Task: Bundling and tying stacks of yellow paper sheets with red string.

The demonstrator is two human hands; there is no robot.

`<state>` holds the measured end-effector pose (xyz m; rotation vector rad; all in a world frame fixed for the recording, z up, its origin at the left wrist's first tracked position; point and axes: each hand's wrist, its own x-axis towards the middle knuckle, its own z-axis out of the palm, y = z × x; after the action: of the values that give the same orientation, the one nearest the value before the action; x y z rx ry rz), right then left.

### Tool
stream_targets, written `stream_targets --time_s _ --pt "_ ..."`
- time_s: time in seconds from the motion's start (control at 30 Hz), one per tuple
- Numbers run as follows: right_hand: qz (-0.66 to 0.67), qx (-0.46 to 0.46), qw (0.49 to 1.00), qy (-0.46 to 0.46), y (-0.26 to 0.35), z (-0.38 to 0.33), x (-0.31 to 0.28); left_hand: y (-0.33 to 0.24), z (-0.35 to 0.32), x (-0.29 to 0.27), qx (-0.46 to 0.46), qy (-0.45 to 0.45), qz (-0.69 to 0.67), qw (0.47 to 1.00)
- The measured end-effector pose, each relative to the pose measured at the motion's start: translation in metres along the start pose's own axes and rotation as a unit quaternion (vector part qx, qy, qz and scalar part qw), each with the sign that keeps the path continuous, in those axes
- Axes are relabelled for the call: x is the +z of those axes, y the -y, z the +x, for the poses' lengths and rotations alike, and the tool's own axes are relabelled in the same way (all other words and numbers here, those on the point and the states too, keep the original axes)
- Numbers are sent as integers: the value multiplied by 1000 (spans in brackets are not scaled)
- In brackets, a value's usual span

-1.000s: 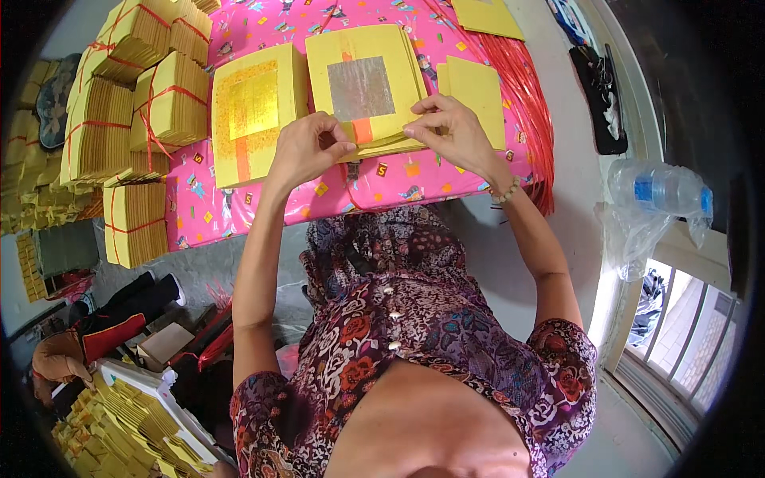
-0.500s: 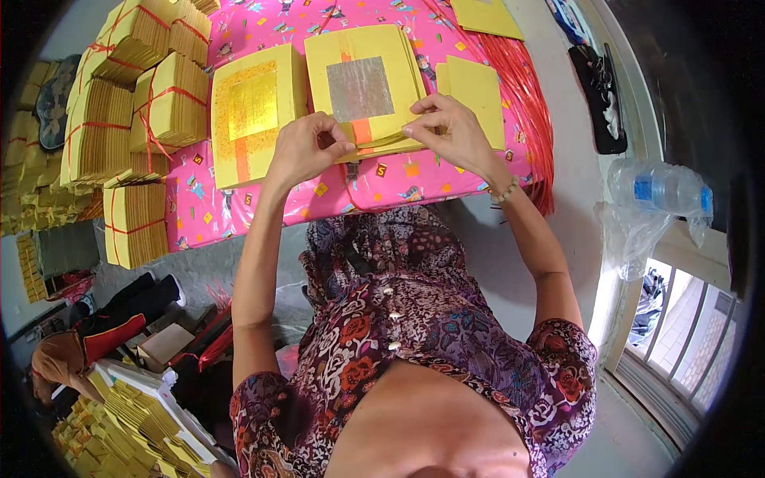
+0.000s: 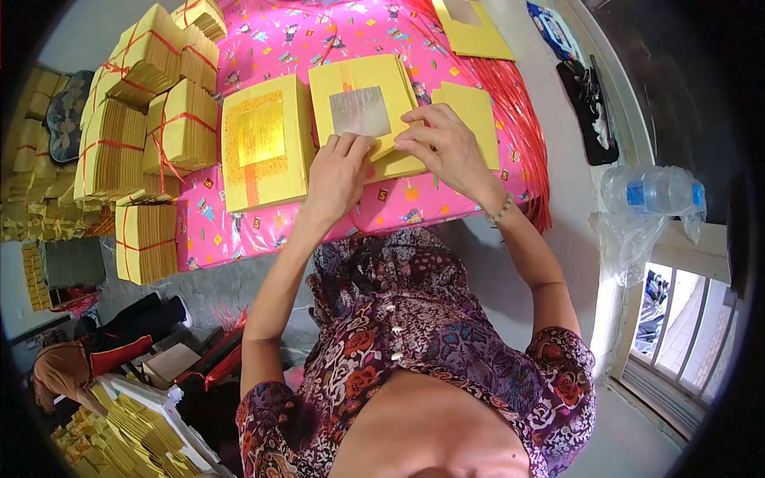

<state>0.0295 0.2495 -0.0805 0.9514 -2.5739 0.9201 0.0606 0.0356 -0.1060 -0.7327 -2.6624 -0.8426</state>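
Note:
A stack of yellow paper sheets (image 3: 362, 72) lies before me, its top sheet bearing a silver square (image 3: 360, 110). My left hand (image 3: 339, 171) is closed at the stack's near left corner, fingers curled over the rolled edge of the top sheet. At the near right corner, my right hand (image 3: 448, 147) pinches that same edge between thumb and fingers. Both hands partly hide the curled edge. To the left sits another yellow stack with a gold square (image 3: 261, 131). Plain yellow sheets (image 3: 474, 119) lie to the right, beside my right hand.
Yellow paper bundles (image 3: 185, 127) tied with red string are piled on the left. Red plastic strands (image 3: 518, 103) hang over the right edge of the pink patterned tablecloth (image 3: 279, 40). A plastic bottle (image 3: 661, 195) stands out at right. Another person (image 3: 68, 370) is at lower left.
My left hand has turned over the near edge, its fingers now curled down on the paper. The near edge of the top sheet is lifted and rolled away from me. The view has shifted slightly.

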Motion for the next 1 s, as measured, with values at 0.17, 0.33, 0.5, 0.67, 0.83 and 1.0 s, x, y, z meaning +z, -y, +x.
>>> stream_targets --time_s 0.17,0.33,0.5,0.67,0.83,1.0 --pt "89 48 992 -76 12 12 -3 8 0 -5 -18 -145 22 989" --pt "340 183 921 -48 -12 12 18 -3 -4 -21 -13 -291 -54 955" --pt "392 87 914 -60 -35 17 28 -5 -24 -16 -116 -235 -377 889" --pt "470 99 877 34 -19 12 24 3 -19 -2 -132 -201 -513 824" --pt "448 130 883 56 -1 7 20 15 -10 9 -119 -144 -507 841" --pt "463 124 876 46 2 10 24 30 -4 18 -66 -123 -416 899"
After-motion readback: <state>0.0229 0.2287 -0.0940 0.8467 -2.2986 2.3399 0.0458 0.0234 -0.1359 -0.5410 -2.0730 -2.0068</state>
